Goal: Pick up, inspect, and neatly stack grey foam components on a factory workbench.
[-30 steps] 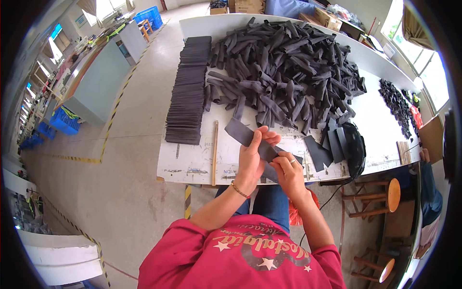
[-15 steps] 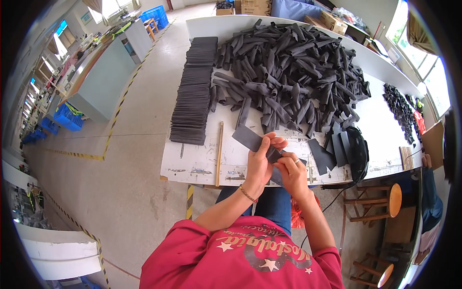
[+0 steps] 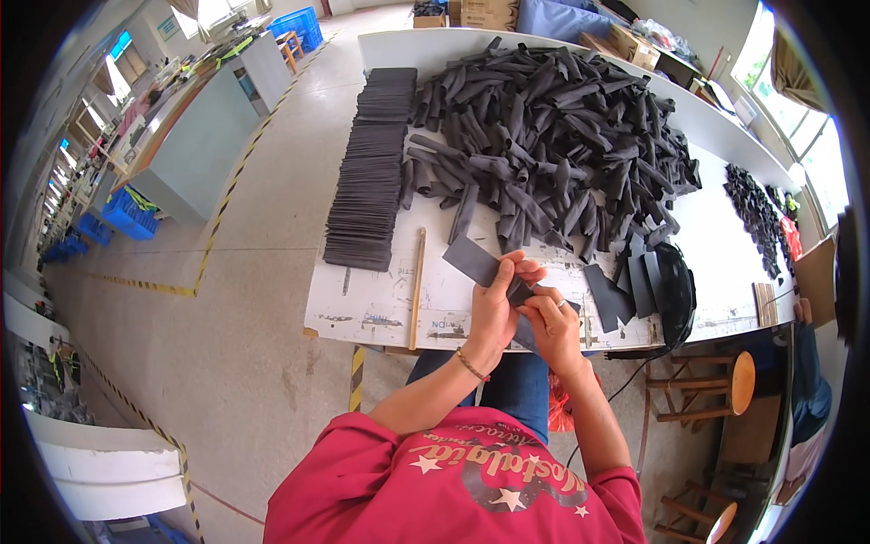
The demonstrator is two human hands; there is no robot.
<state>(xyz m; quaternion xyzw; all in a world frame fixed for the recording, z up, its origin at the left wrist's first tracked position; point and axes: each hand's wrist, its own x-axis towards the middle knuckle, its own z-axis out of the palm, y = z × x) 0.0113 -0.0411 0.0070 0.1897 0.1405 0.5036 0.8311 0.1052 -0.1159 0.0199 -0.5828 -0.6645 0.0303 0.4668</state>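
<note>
My left hand (image 3: 494, 313) is closed on a dark grey flat strip (image 3: 470, 260), its thumb pressed on the upper face. One end of the strip sticks out to the upper left past the thumb. My right hand (image 3: 553, 328) pinches the strip's other part close to the left fingers; the exact fold there is hidden. Another dark flat part shows below, between the wrists; whether it belongs to the same strip I cannot tell. Beyond my hands lies a big heap of dark grey rolled tubes (image 3: 562, 136). A long row of stacked dark flat pieces (image 3: 367, 172) stands left of it.
A thin wooden stick (image 3: 417, 290) lies on the white table (image 3: 362, 308) to the left. Right of my hands are loose dark flat pieces (image 3: 609, 297) beside a black rounded object (image 3: 678, 295) with a cable. Wooden stools (image 3: 741, 383) stand at the right. Small dark pieces (image 3: 752, 213) lie farther right.
The view has shifted very slightly. Both hands keep nearly the same grip on the strip.
</note>
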